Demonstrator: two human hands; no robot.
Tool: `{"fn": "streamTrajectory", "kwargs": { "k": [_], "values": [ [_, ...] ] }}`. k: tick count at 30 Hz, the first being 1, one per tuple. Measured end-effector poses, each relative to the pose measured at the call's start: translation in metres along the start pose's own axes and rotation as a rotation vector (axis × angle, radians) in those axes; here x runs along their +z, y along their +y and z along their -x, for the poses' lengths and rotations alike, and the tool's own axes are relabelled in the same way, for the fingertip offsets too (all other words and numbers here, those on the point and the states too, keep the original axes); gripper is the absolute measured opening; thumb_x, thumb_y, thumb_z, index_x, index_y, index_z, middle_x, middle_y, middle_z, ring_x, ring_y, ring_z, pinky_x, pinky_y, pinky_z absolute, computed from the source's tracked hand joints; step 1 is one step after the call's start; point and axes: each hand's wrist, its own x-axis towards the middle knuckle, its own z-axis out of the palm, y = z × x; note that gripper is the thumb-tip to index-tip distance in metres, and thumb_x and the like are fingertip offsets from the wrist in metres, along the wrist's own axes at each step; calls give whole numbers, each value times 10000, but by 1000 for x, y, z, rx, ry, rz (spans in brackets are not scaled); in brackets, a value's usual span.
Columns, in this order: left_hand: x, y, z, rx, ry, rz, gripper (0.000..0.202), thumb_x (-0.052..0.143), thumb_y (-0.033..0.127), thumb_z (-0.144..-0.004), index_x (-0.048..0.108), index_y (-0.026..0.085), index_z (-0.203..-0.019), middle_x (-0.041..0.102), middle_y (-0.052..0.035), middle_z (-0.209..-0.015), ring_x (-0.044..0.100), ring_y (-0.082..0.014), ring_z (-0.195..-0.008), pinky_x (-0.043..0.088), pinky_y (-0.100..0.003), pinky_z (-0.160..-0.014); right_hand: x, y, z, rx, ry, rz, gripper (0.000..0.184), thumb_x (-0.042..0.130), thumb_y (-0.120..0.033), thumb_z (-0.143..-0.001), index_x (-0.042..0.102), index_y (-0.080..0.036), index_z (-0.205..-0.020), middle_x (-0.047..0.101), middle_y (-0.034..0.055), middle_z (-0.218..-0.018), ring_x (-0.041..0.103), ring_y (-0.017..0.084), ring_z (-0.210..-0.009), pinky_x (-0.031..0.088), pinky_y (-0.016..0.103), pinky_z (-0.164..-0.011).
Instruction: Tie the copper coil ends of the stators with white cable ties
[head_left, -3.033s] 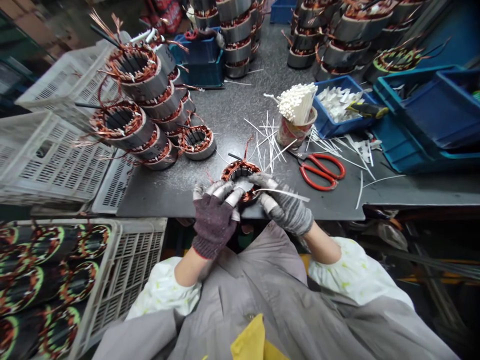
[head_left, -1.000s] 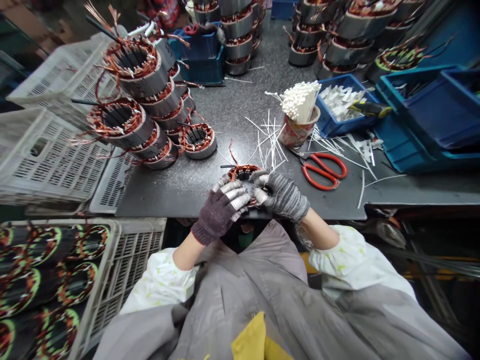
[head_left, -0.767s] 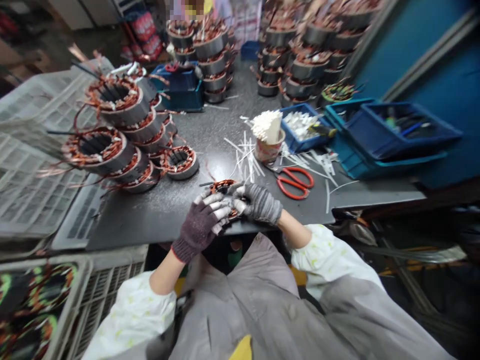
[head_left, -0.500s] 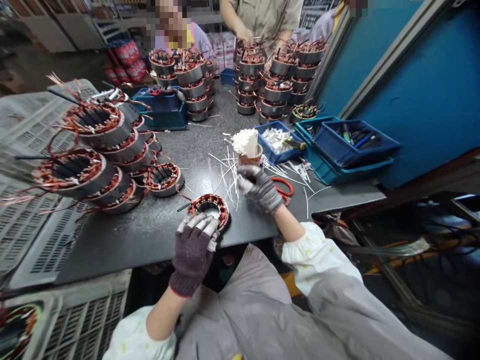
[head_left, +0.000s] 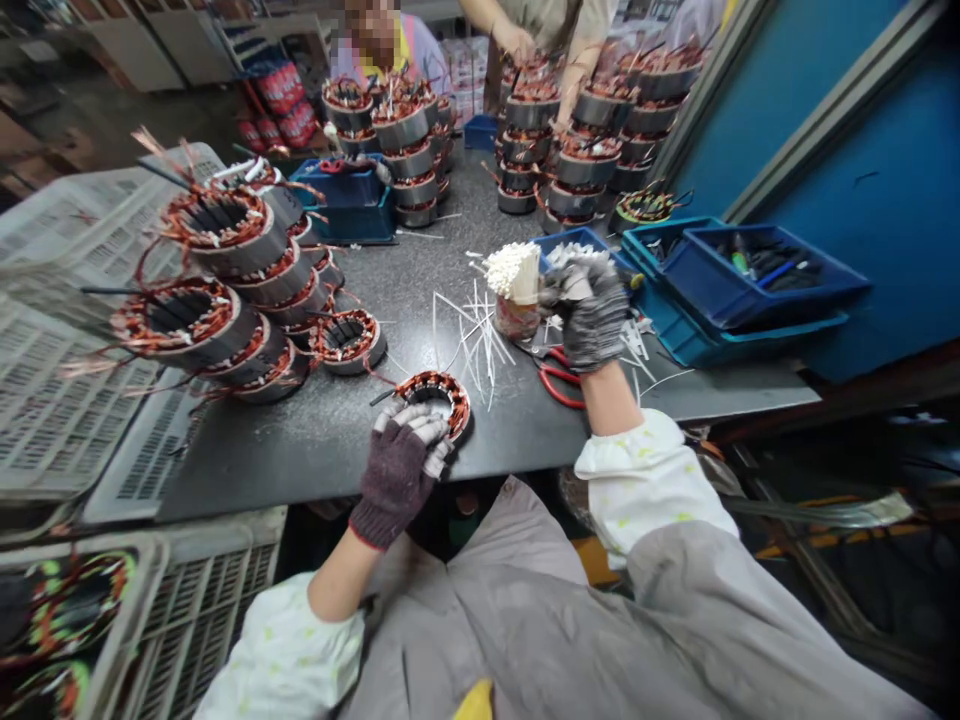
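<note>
A copper-wound stator ring [head_left: 439, 391] lies flat near the front edge of the dark table [head_left: 330, 455]. My left hand [head_left: 401, 465], in a dark maroon glove, rests on its near rim with fingers curled over it. My right hand [head_left: 592, 310], in a grey glove, is stretched out past the red scissors [head_left: 561, 378], fingers bent at the blue bin of white pieces [head_left: 574, 245], just right of a cup of white cable ties [head_left: 514, 285]. I cannot make out anything in its fingers.
Stacks of stators [head_left: 225, 270] stand at the left, more stacks [head_left: 570, 140] at the back where other people work. Loose white ties [head_left: 472, 335] lie mid-table. Blue trays [head_left: 750, 275] sit right, white crates [head_left: 67, 400] left.
My right hand let go of the stator and reached far right to the blue bin by the cup. My left hand stayed on the stator. The view tilted up, showing people at the back.
</note>
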Motion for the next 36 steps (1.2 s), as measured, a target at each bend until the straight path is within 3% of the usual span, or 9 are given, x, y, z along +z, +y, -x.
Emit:
{"fn": "streamTrajectory", "kwargs": {
  "k": [3, 6, 9, 13, 18, 24, 27, 33, 36],
  "values": [
    [0, 1, -1, -44, -66, -10, 236, 582, 214, -964, 622, 213, -1197, 744, -81, -1205, 624, -259, -1287, 370, -538, -1200, -4, -19, 47, 18, 61, -160, 221, 629, -473, -974, 650, -265, -1044, 710, 29, -941, 665, 149, -768, 608, 312, -731],
    [-4, 1, 0, -101, -172, -4, 279, 528, 233, -982, 629, 204, -1240, 730, -94, -1249, 580, -278, -1346, 324, -574, -1220, -2, -34, 113, 4, -157, -274, 122, 683, -354, -944, 663, -259, -1018, 719, 25, -915, 708, 172, -767, 619, 332, -677],
    [-7, 1, 0, -120, -233, -2, 283, 503, 243, -985, 640, 209, -1230, 740, -86, -1195, 594, -272, -1316, 317, -574, -1223, -2, -44, 169, -88, -384, -205, 60, 617, -230, -968, 673, -244, -984, 740, 68, -1067, 743, 186, -913, 632, 337, -774],
    [-9, 1, -3, -109, -237, -15, 264, 498, 247, -988, 646, 209, -1203, 735, -83, -1193, 609, -255, -1289, 335, -545, -1215, -9, -48, 210, -114, -486, -143, 172, 574, -137, -966, 643, -264, -1059, 732, 72, -1143, 741, 175, -1005, 636, 316, -822],
    [-6, 4, -2, -113, -204, -39, 253, 510, 255, -993, 645, 198, -1200, 737, -90, -1161, 612, -257, -1271, 337, -540, -1200, -8, -49, 217, -130, -495, -78, 183, 551, -136, -967, 647, -259, -1065, 744, 69, -1124, 744, 169, -1007, 637, 313, -845],
    [-5, 11, -3, -137, -136, -28, 236, 504, 268, -993, 646, 193, -1166, 749, -82, -1125, 631, -249, -1249, 362, -509, -1190, 30, -34, 195, -162, -429, -27, 149, 549, -209, -979, 695, -228, -1002, 757, 96, -1120, 747, 185, -1020, 632, 325, -879],
    [-4, 15, -4, -191, -85, -31, 304, 489, 269, -999, 606, 175, -1263, 738, -101, -1201, 639, -246, -1244, 372, -496, -1194, 41, -31, 186, -160, -369, -33, 172, 536, -238, -988, 707, -224, -973, 752, 103, -1145, 740, 195, -1052, 628, 344, -904],
    [0, 21, -2, -201, -66, -96, 334, 480, 247, -1016, 567, 149, -1324, 720, -121, -1275, 621, -251, -1296, 339, -490, -1220, 20, -68, 193, -115, -336, 11, 141, 572, -200, -978, 700, -258, -979, 775, 49, -1036, 759, 171, -921, 639, 305, -835],
    [0, 22, -3, -181, -84, -141, 319, 489, 250, -1020, 573, 135, -1305, 728, -125, -1247, 634, -266, -1268, 359, -499, -1201, 23, -67, 195, -108, -354, 27, 163, 563, -190, -981, 714, -249, -1000, 773, 62, -1064, 754, 170, -953, 634, 301, -856]
  ]
}}
